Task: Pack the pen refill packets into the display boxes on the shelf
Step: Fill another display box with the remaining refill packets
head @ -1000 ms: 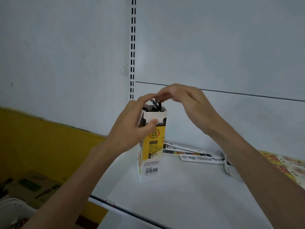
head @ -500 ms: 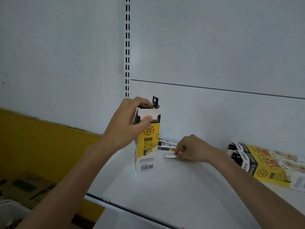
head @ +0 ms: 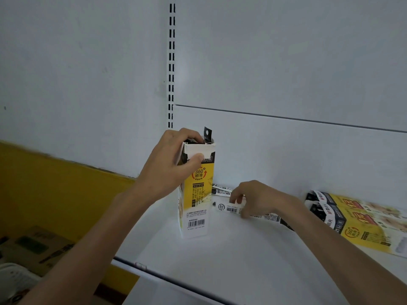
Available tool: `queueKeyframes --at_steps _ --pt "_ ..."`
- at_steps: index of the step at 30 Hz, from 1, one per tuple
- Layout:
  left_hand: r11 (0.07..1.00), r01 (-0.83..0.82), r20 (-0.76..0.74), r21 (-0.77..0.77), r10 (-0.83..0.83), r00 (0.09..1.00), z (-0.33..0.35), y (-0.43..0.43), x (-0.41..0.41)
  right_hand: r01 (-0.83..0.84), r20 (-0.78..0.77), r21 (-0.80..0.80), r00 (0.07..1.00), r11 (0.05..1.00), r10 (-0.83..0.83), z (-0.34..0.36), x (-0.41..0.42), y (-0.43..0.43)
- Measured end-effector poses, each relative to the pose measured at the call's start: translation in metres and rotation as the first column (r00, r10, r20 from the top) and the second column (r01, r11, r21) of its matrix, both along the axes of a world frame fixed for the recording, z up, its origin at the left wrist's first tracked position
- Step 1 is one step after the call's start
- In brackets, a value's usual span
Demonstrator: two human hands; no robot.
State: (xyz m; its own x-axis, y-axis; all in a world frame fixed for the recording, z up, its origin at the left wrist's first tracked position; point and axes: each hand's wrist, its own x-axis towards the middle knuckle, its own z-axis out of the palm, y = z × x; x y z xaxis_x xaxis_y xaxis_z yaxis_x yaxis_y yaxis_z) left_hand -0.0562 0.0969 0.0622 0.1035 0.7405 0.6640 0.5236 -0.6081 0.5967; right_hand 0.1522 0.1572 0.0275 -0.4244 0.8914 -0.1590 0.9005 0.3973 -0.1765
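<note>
On the white shelf (head: 231, 267) an upright yellow, white and black display box (head: 199, 201) stands with its top open, left of the shelf's middle and near the back panel. The left hand (head: 174, 166) grips its upper end, thumb pressed on the near white flap and fingers curled over the far rim. A black hang tab (head: 207, 134) of a packet already inside pokes above the opening. Just right of the box, the right hand (head: 257, 201) is curled down onto a pen refill packet (head: 230, 209) lying flat on the shelf, pinching it between the thumb and fingertips; the packet's barcoded end points toward the box. Another packet (head: 220, 190) lies behind it, closer to the back panel. Far right, two more display boxes (head: 356, 223) lie flat, side by side. A slotted upright (head: 171, 62) runs up the back panel above the box. Lower left, beyond the shelf edge, are a yellow wall (head: 55, 186) and a brown cardboard carton (head: 37, 249).
</note>
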Motion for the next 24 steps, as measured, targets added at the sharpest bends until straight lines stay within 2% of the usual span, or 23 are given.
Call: queueKeyframes --at_steps 2,4,7,10,13,15,19,21,24 --pt "1.0 0.004 0.0 0.001 -0.004 1.0 0.0 0.001 0.0 0.02 -0.02 -0.075 1.0 0.997 -0.022 0.001 0.001 -0.002" --pt "1.0 0.008 0.005 -0.001 -0.008 1.0 0.0 0.002 0.001 0.012 0.028 -0.122 1.0 0.993 -0.009 0.005 0.001 -0.005" --pt "1.0 0.008 0.005 0.001 -0.008 1.0 0.0 0.002 0.001 -0.035 0.122 -0.088 0.991 0.996 0.046 0.012 -0.004 -0.011" --pt "1.0 0.003 0.012 0.004 -0.003 1.0 0.0 0.0 0.001 -0.03 0.045 0.042 0.999 0.999 0.028 0.017 -0.007 -0.016" --pt "1.0 -0.005 0.011 -0.001 0.005 1.0 0.0 0.0 0.0 -0.058 -0.097 0.158 0.993 0.986 0.074 0.021 -0.005 -0.018" --pt "1.0 -0.012 0.01 -0.002 0.012 1.0 0.0 0.0 0.0 -0.096 -0.127 0.092 0.986 0.991 0.108 0.023 -0.002 -0.02" --pt "1.0 -0.01 0.015 0.004 0.01 1.0 -0.001 0.001 0.001 -0.074 -0.007 -0.216 0.997 0.974 0.074 0.022 0.01 -0.023" --pt "1.0 -0.005 0.025 -0.003 0.005 1.0 -0.001 0.001 0.001 -0.05 -0.064 -0.325 0.997 0.944 0.031 0.024 0.015 -0.022" --pt "1.0 0.008 0.054 -0.008 -0.008 0.999 -0.002 0.001 0.003 -0.014 -0.179 -0.382 0.982 0.924 -0.059 0.024 0.017 -0.019"
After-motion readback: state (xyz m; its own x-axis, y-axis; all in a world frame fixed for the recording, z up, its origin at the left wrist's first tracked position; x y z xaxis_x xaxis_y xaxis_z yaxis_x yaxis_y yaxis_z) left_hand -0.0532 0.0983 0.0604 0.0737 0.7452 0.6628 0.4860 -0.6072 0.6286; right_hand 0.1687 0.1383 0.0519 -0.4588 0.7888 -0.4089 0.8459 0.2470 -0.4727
